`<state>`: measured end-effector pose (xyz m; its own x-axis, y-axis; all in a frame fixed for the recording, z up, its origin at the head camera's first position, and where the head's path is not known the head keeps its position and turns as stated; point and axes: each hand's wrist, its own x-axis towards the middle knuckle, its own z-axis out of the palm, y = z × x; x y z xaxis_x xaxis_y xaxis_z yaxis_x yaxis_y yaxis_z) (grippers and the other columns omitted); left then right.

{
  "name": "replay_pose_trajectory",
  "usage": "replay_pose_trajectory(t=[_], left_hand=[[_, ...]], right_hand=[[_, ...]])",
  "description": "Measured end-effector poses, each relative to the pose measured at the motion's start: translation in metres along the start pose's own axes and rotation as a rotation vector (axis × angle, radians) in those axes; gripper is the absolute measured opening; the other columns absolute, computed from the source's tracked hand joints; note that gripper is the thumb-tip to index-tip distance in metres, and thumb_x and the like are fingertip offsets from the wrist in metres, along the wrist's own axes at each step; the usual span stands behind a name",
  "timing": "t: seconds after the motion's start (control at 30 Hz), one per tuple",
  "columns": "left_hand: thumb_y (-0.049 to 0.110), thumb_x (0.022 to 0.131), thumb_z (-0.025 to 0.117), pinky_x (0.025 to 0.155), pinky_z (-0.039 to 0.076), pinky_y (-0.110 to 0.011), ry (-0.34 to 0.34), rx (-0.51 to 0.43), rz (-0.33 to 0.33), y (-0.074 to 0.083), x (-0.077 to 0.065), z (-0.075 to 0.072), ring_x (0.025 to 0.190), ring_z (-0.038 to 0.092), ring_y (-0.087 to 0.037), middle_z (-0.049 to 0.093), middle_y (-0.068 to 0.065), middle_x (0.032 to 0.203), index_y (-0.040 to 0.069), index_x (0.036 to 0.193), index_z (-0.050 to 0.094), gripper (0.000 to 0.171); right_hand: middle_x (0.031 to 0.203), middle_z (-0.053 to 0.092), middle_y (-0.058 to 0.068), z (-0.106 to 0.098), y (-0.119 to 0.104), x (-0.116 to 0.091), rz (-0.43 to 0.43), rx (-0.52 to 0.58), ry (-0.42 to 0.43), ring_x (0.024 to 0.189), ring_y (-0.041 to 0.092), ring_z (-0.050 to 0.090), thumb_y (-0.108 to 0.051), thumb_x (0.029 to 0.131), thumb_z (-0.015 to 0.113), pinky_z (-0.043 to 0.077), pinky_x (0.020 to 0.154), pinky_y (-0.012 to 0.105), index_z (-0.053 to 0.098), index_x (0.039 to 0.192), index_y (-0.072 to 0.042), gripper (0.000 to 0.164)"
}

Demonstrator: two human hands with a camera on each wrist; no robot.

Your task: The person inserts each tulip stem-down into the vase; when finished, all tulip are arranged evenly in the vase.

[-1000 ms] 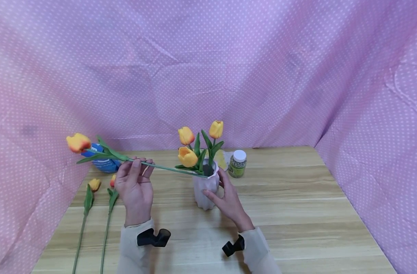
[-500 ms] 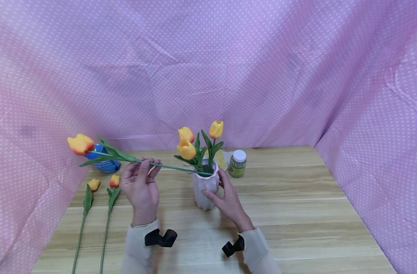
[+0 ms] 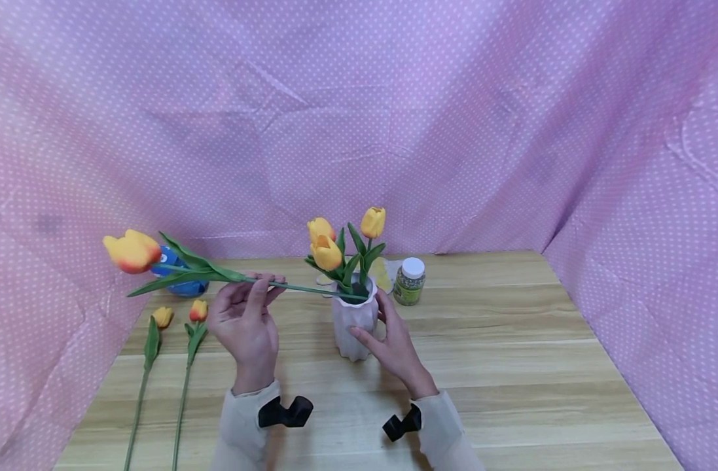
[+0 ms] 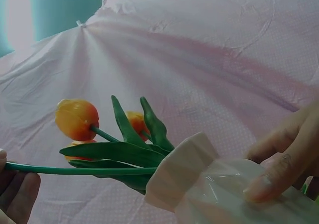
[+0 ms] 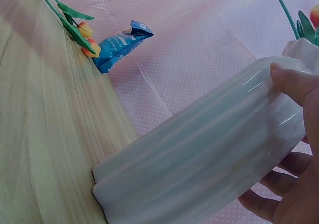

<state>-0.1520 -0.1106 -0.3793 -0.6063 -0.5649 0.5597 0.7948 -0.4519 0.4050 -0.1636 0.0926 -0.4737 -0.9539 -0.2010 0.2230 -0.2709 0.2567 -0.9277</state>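
Note:
A yellow-orange tulip [image 3: 132, 252] lies almost level across the left of the head view, its stem pinched between thumb and fingers of my left hand [image 3: 248, 330]. Its stem end reaches the mouth of a white fluted vase [image 3: 351, 330]. Around the vase's upper side, my right hand [image 3: 396, 343] has its thumb in front and fingers behind. In the right wrist view the vase [image 5: 199, 144] stands on the table. Three yellow-orange tulips [image 3: 326, 252] stand in it with green leaves. The left wrist view shows the held stem [image 4: 94, 171] meeting the scalloped rim.
Two more tulips [image 3: 162, 318] lie on the wooden table [image 3: 512, 366] at the left. Behind them sits a blue packet [image 3: 184, 288]. A white-capped jar [image 3: 409, 281] stands right of the vase, with a yellow and clear wrapper [image 3: 383, 275] behind. Pink dotted cloth [image 3: 359, 131] hangs around the table.
My left hand has moved right, carrying the tulip's stem end to the vase mouth. The front tulip in the vase has risen a little. My right hand stays put.

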Motion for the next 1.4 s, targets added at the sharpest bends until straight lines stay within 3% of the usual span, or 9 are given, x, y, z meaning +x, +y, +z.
replay_pose_trajectory(t=[0.33, 0.7, 0.93, 1.03, 1.2, 1.4], left_hand=[[-0.028, 0.084, 0.057, 0.070, 0.066, -0.037, -0.063, 0.053, -0.002, -0.009, -0.014, 0.005, 0.075, 0.077, -0.025, 0.076, -0.017, 0.083, -0.014, 0.091, 0.067, 0.019], [-0.028, 0.081, 0.061, 0.067, 0.066, -0.033, -0.048, 0.112, 0.014, -0.015, -0.020, 0.013, 0.073, 0.077, -0.023, 0.077, -0.014, 0.083, -0.009, 0.088, 0.068, 0.021], [-0.018, 0.081, 0.071, 0.068, 0.066, -0.030, -0.049, 0.231, -0.010, -0.017, -0.027, 0.017, 0.074, 0.076, -0.016, 0.077, -0.006, 0.082, -0.004, 0.087, 0.070, 0.015], [-0.014, 0.080, 0.074, 0.069, 0.065, -0.029, -0.052, 0.297, -0.007, -0.018, -0.031, 0.020, 0.075, 0.076, -0.013, 0.077, -0.002, 0.084, -0.011, 0.087, 0.068, 0.009], [-0.009, 0.080, 0.078, 0.070, 0.064, -0.023, -0.062, 0.420, 0.018, -0.020, -0.036, 0.021, 0.076, 0.075, -0.007, 0.077, 0.005, 0.085, -0.026, 0.088, 0.059, 0.026], [-0.001, 0.082, 0.079, 0.073, 0.064, -0.023, -0.117, 0.449, 0.043, -0.020, -0.038, 0.020, 0.079, 0.075, -0.007, 0.077, 0.006, 0.089, -0.028, 0.089, 0.058, 0.036]], right_hand=[[0.159, 0.040, 0.003, 0.000, 0.001, 0.000, -0.003, -0.005, -0.008, 0.146, 0.030, 0.042, -0.031, 0.092, 0.074, 0.041, 0.117, 0.059, 0.026, 0.156, -0.028, 0.080], [0.160, 0.040, 0.002, 0.000, -0.001, 0.000, 0.008, 0.010, -0.004, 0.147, 0.029, 0.041, -0.029, 0.091, 0.075, 0.040, 0.118, 0.059, 0.027, 0.156, -0.029, 0.081], [0.159, 0.040, 0.004, 0.000, -0.001, 0.000, -0.005, 0.005, 0.005, 0.146, 0.030, 0.042, -0.027, 0.091, 0.075, 0.041, 0.117, 0.059, 0.027, 0.156, -0.027, 0.081], [0.159, 0.041, 0.004, 0.000, -0.001, 0.000, -0.018, 0.009, 0.008, 0.145, 0.030, 0.043, -0.026, 0.091, 0.075, 0.041, 0.117, 0.059, 0.027, 0.156, -0.026, 0.080], [0.157, 0.043, 0.004, 0.000, -0.001, 0.000, -0.024, 0.011, 0.009, 0.145, 0.030, 0.044, -0.025, 0.090, 0.076, 0.042, 0.116, 0.059, 0.029, 0.156, -0.026, 0.080], [0.157, 0.043, 0.003, 0.000, 0.000, 0.001, -0.021, 0.015, 0.003, 0.144, 0.029, 0.045, -0.026, 0.091, 0.075, 0.042, 0.116, 0.060, 0.028, 0.156, -0.028, 0.080]])
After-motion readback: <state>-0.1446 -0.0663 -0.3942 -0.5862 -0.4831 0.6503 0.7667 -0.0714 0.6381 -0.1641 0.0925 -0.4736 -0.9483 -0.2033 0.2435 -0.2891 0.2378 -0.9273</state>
